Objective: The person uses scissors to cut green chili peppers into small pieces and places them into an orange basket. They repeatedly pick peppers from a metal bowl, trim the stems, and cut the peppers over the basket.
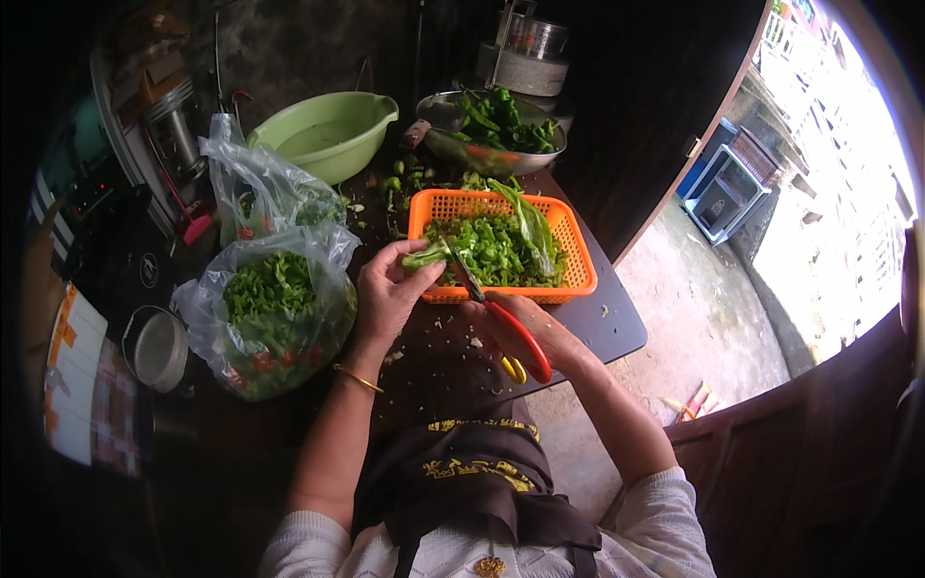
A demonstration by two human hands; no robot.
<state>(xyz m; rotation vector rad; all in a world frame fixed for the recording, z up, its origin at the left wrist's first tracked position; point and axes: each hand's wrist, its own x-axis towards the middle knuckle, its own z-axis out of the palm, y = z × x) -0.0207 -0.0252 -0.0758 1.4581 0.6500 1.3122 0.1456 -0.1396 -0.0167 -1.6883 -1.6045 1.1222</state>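
Note:
My left hand (396, 283) pinches a piece of green pepper (425, 256) at the left rim of an orange plastic basket (582, 269). In my right hand (531, 325) are scissors (522, 334) with red and yellow handles. Their blades point away from me over the basket, close to the right end of the held piece; whether they touch it is hard to tell. Chopped green pepper (498, 251) fills much of the basket. A long, split green pepper (533, 230) leans across its right part.
Left of my hands stand clear plastic bags, the nearer one (271, 318) holding cut green and red pieces. Behind are a light green basin (325, 134) and a metal bowl (531, 160) of whole green peppers (498, 119). Scraps dot the dark table (614, 329); a doorway opens at right.

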